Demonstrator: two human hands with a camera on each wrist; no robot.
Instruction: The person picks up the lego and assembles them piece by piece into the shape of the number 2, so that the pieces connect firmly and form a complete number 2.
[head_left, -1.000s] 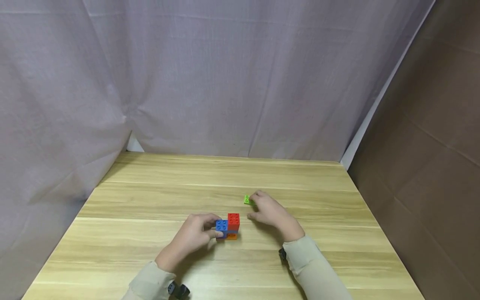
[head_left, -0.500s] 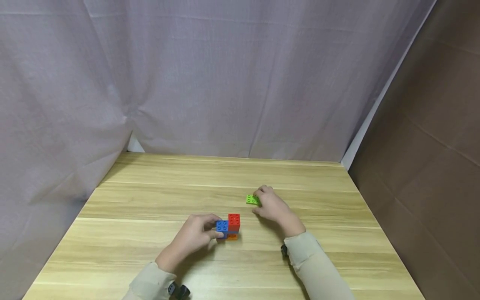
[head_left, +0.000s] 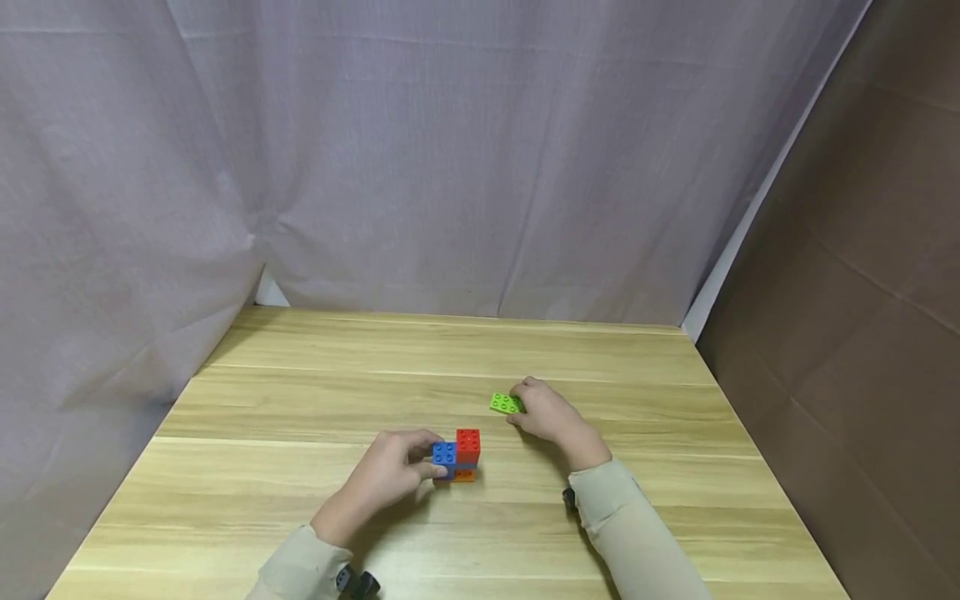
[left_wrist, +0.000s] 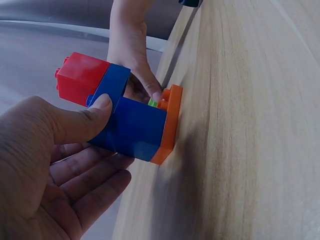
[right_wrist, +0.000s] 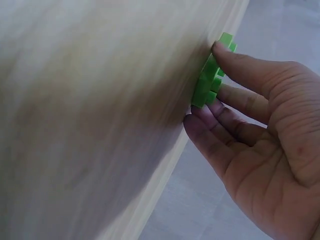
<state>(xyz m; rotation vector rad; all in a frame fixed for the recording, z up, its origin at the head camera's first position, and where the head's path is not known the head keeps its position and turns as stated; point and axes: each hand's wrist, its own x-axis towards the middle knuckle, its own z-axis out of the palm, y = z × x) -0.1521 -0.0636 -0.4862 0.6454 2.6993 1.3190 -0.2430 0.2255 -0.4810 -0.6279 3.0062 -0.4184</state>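
Note:
My left hand (head_left: 390,471) grips a small stack of toy building bricks by its blue part, thumb on the near side. In the left wrist view the stack shows blue bricks (left_wrist: 140,127) on a thin orange plate (left_wrist: 172,117), with a red brick (left_wrist: 82,77) on top at one side. The orange plate sits at the table surface. Farther back and to the right, my right hand (head_left: 551,417) pinches a flat green studded brick (head_left: 503,403) by its right end. In the right wrist view thumb and fingers hold the green brick (right_wrist: 210,75) close over the wood.
The bricks and hands are over a wooden table (head_left: 360,367). A grey cloth (head_left: 480,167) hangs behind it, and a brown cloth (head_left: 847,333) runs along the right side. Each wrist wears a small black camera, such as the left camera (head_left: 358,582).
The right hand has shifted slightly right and taken the green brick between thumb and fingers; the brick now lies at a slight angle. The left hand and its stack have stayed in place.

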